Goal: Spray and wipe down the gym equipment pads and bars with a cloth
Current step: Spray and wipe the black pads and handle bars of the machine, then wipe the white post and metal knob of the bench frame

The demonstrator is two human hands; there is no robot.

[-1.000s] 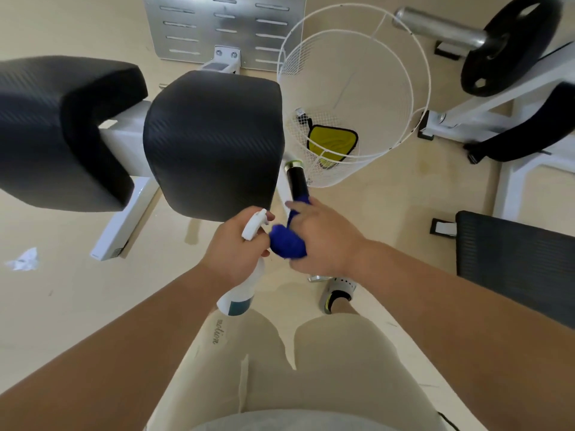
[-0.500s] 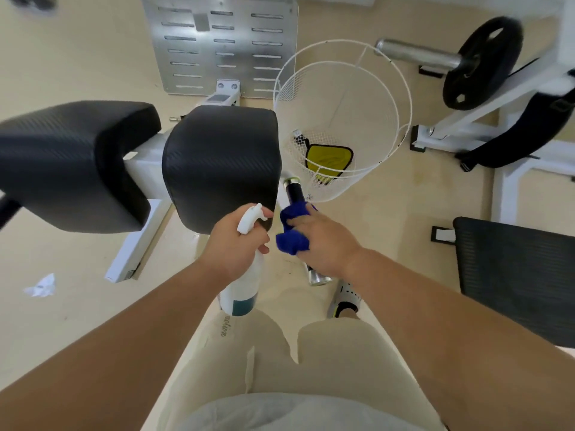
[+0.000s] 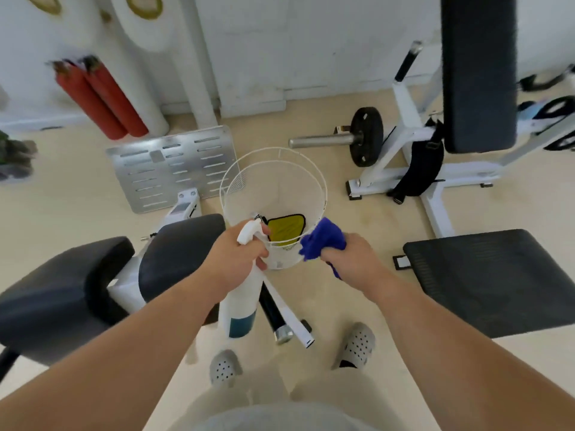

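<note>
Both bare forearms reach forward side by side, the left hand curled round the neck of a white spray bottle, the right hand fisted on a bunched blue cloth, the two hands apart.

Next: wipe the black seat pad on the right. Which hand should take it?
The right hand: it grips the blue cloth and is nearer that seat pad; the left hand holds the spray bottle.

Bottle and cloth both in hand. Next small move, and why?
Probably turn the spray bottle in the left hand toward the nearest black pad and spray; the right hand grips the blue cloth, and neither touches equipment yet.
</note>
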